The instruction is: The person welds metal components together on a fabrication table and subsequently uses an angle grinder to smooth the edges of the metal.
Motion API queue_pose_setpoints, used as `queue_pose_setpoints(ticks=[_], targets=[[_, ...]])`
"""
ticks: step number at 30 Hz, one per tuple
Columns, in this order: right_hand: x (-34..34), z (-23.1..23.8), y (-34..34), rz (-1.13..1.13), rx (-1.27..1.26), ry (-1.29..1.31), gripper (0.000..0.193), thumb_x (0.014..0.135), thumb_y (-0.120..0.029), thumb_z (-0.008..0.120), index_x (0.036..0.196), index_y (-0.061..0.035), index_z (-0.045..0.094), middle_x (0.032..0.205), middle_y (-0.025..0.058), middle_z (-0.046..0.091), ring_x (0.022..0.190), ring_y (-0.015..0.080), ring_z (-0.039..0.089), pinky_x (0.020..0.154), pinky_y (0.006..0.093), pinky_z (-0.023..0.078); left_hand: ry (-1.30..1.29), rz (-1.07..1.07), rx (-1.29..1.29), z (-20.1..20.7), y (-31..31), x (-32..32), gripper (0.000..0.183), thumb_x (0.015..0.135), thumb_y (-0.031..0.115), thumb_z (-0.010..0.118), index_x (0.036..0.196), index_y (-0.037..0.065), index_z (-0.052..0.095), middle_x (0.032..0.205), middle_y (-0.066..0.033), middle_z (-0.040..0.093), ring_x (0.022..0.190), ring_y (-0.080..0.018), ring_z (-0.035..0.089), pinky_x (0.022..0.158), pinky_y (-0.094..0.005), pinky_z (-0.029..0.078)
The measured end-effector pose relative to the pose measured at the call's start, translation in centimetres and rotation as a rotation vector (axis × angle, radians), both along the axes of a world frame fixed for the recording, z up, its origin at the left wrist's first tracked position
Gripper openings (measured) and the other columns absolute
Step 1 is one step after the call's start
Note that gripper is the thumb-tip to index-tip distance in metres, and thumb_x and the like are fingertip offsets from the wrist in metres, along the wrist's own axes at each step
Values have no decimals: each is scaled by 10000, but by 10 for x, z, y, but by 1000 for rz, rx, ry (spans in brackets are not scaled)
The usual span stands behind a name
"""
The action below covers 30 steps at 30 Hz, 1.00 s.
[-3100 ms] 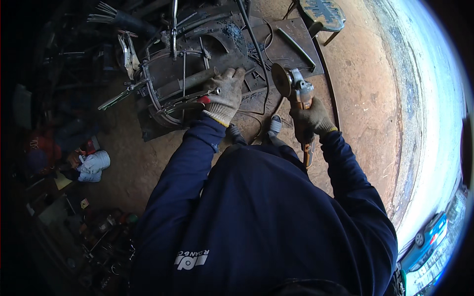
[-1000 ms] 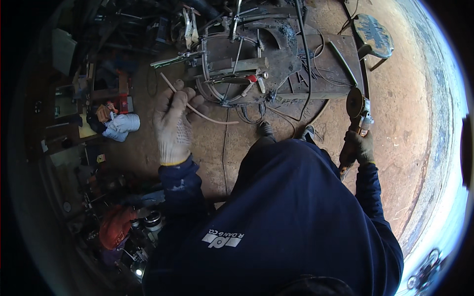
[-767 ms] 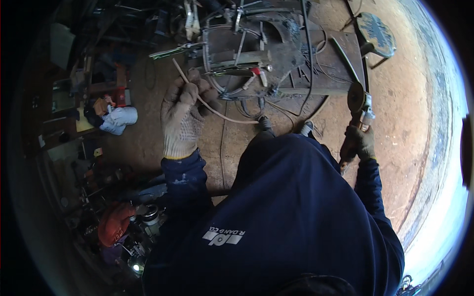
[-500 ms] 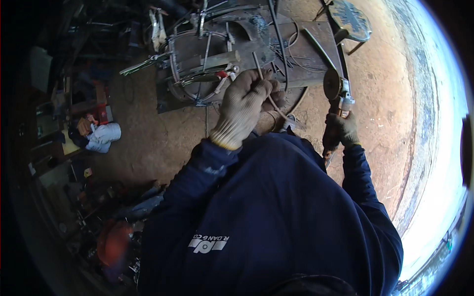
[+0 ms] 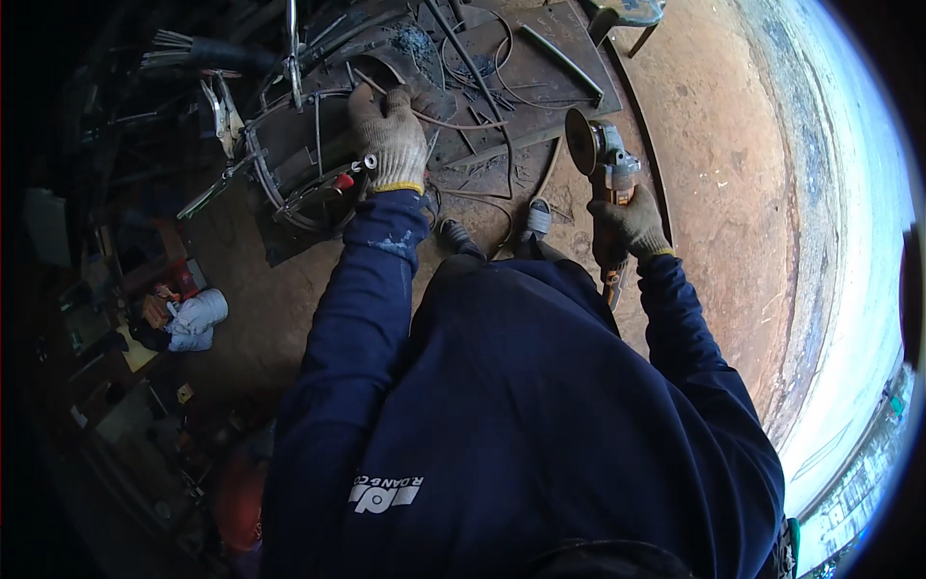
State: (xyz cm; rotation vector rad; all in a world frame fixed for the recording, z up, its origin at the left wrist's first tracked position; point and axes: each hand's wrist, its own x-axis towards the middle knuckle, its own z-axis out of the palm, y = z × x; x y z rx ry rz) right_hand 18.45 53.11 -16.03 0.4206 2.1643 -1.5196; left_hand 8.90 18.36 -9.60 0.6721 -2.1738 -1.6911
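Observation:
My left hand (image 5: 394, 145), in a knitted work glove, is closed around a thin curved metal rod (image 5: 453, 124). It reaches over the metal bench, beside a round frame of bent rods (image 5: 258, 159). The rod's longer end runs out to the right of the glove. In my right hand (image 5: 633, 224), also gloved, an angle grinder (image 5: 612, 159) is gripped by its body. Its thin disc (image 5: 581, 141) points up and away, off the near right part of the bench. Locking pliers (image 5: 224, 114) are clamped at the frame's left side; a red-handled tool (image 5: 341, 181) lies by its near edge.
Short rod pieces, a metal tube (image 5: 564, 66) and a dark cable lie on the bench (image 5: 540, 124). A stool (image 5: 632, 12) stands beyond its far right corner. My feet (image 5: 538, 220) are close under the near edge. On the left floor is a pale bundle (image 5: 198, 320).
My left hand has moved forward and left with the rod, from in front of me to over the frame. The grinder stays in my right hand. My view has shifted.

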Motion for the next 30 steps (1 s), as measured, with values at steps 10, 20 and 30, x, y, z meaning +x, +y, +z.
queue_pose_setpoints(ticks=[10,20,30], targets=[[-9,7,-6,9,-54,-49,372,740,-192,819,1032,-29,656,851,49,682,729,165,645,672,348,536,89,-242,-736,15,-1,21,138,947,70,632,1082,58,659,1020,-142,702,841,-352,703,778,-403,567],[-10,13,-6,-16,-81,-39,372,743,-207,817,1025,-24,657,849,49,682,735,168,652,680,341,540,-60,-245,-756,27,0,35,635,803,162,784,1345,-9,502,1193,-271,636,1098,-403,637,931,-463,532],[-8,4,-4,-25,-50,-50,380,740,-212,824,1025,-24,658,850,56,683,732,172,654,680,345,545,-34,21,183,43,25,39,555,929,-7,654,1425,8,406,1211,-178,643,1047,-238,661,897,-341,560]])
